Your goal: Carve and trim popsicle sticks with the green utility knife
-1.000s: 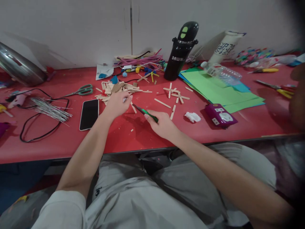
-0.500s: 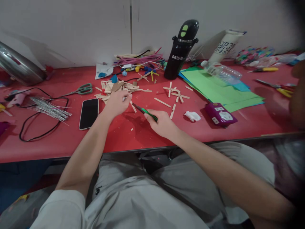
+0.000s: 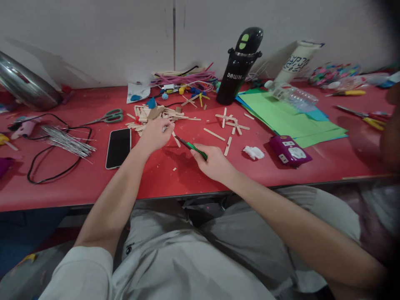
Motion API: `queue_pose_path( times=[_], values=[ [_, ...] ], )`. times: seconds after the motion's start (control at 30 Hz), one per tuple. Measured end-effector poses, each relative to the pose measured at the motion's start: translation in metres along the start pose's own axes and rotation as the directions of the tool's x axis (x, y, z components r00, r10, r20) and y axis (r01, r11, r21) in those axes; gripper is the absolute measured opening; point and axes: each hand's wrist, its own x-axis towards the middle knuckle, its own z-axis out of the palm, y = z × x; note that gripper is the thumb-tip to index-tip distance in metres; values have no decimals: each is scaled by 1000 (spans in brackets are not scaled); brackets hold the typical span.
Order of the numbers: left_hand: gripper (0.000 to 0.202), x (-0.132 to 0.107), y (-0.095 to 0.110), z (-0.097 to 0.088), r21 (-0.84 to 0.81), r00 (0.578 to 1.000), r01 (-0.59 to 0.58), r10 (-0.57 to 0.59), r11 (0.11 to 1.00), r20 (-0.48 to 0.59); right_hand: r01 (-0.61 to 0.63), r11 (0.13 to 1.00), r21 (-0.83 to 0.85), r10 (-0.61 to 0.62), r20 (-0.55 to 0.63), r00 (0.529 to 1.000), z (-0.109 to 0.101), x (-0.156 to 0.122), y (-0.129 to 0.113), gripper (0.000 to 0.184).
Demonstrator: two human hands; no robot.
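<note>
My left hand (image 3: 156,134) is closed, its fingertips pinching a short wooden craft stick (image 3: 176,140) that slants down toward the red table. In my closed right hand (image 3: 215,161) is a green-handled craft knife (image 3: 197,150), its dark blade pointing left at the stick. Whether blade and stick touch is too small to tell. Behind my left hand lies a heap of wooden craft sticks (image 3: 146,112). More sticks, some crossed over each other (image 3: 233,122), lie to the right beyond my right hand.
A phone (image 3: 118,148), scissors (image 3: 113,116) and a wire bundle (image 3: 67,141) lie left. A black bottle (image 3: 231,75) stands behind. Green paper sheets (image 3: 265,106), a purple socket adapter (image 3: 289,151) and a white crumpled lump (image 3: 253,152) are right. Another person's arm (image 3: 390,129) shows at the right edge.
The whole view has shifted slightly. Both hands keep nearly the same pose, with the knife and the stick still held.
</note>
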Motion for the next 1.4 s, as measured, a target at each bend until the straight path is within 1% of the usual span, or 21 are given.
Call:
queue_pose_path(
  times=[0.17, 0.5, 0.57, 0.7, 0.87, 1.0, 1.17, 1.4],
  values=[
    [25, 0, 1, 0, -46, 1000, -3, 3, 999, 1, 3, 1000, -4, -3, 4, 1000, 0, 0, 1, 25],
    [26, 1, -2, 0, -26, 1000, 10, -10, 1000, 4, 9, 1000, -9, -9, 18, 1000, 0, 0, 1, 27],
    [27, 1, -1, 1, -28, 1000, 3, -3, 1000, 5, -1, 1000, 22, 1, 10, 1000, -1, -1, 3, 28],
    [26, 0, 3, 4, -44, 999, -29, 30, 999, 23, -25, 991, 132, 33, -61, 998, -3, -5, 5, 33],
    [28, -1, 5, 5, -25, 998, -46, 47, 999, 39, -27, 989, 148, 39, -77, 996, -2, -7, 4, 36],
    [27, 0, 3, 2, -27, 999, -25, 25, 999, 34, -11, 991, 135, 19, -57, 998, -2, -6, 3, 34],
    [26, 0, 0, 0, -21, 1000, -8, 9, 1000, 16, -20, 994, 105, 24, -34, 999, -3, -5, 4, 33],
    [27, 0, 2, -1, -23, 1000, -4, 4, 1000, 21, -18, 993, 114, 19, -14, 1000, -2, -6, 4, 33]
  ],
)
